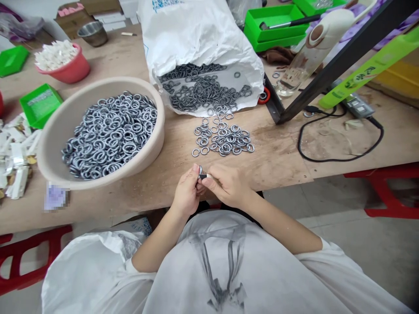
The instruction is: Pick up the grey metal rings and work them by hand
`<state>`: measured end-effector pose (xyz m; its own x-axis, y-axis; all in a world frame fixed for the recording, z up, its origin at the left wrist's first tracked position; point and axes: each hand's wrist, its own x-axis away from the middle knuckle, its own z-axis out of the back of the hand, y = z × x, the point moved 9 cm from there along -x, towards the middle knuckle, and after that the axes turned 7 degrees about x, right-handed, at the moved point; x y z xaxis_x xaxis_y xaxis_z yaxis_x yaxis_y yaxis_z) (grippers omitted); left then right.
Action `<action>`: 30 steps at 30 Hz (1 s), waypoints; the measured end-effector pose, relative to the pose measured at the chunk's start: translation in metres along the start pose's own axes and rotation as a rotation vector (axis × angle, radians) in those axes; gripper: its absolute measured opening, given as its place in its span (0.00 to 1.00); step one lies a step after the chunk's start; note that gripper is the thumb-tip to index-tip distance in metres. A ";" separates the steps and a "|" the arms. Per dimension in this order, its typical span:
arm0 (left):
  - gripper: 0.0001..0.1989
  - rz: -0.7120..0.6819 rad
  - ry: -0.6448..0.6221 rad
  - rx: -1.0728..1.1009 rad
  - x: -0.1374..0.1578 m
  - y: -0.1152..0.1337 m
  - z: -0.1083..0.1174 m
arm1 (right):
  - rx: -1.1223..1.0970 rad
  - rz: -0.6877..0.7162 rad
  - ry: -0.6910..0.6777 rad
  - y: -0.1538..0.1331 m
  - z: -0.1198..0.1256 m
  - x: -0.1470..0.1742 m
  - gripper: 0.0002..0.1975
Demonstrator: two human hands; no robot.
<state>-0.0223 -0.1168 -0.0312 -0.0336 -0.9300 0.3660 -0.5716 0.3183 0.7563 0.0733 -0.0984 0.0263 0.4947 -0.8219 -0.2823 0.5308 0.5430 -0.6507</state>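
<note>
At the table's front edge my two hands meet. My left hand is closed, with a grey metal ring pinched at its fingertips. My right hand is closed on a small dark-tipped tool whose tip reaches the ring; most of the tool is hidden by the fingers. Just beyond lies a loose pile of metal rings on the wooden table. It trails back to the mouth of a white sack, which lies on its side with many more rings inside. Left of my hands, a beige basin holds a large heap of rings.
A black metal frame, a clear bottle and a black cable are at right. Green bins stand behind. At left are a red bowl of white pieces, a green tray and a metal bowl.
</note>
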 end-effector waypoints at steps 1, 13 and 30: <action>0.27 0.004 0.010 0.005 0.000 -0.001 0.001 | 0.042 0.008 -0.010 -0.003 -0.001 0.001 0.24; 0.24 -0.063 -0.125 -0.021 0.009 0.011 0.001 | 0.480 -0.268 -0.138 0.052 -0.006 -0.043 0.18; 0.23 0.297 -0.205 0.188 0.003 -0.019 -0.015 | -0.850 -0.331 -0.081 0.035 -0.034 -0.016 0.22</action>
<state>0.0010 -0.1225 -0.0364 -0.3721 -0.8260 0.4234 -0.6517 0.5574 0.5145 0.0606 -0.0722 -0.0165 0.4710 -0.8812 0.0402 -0.0150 -0.0535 -0.9985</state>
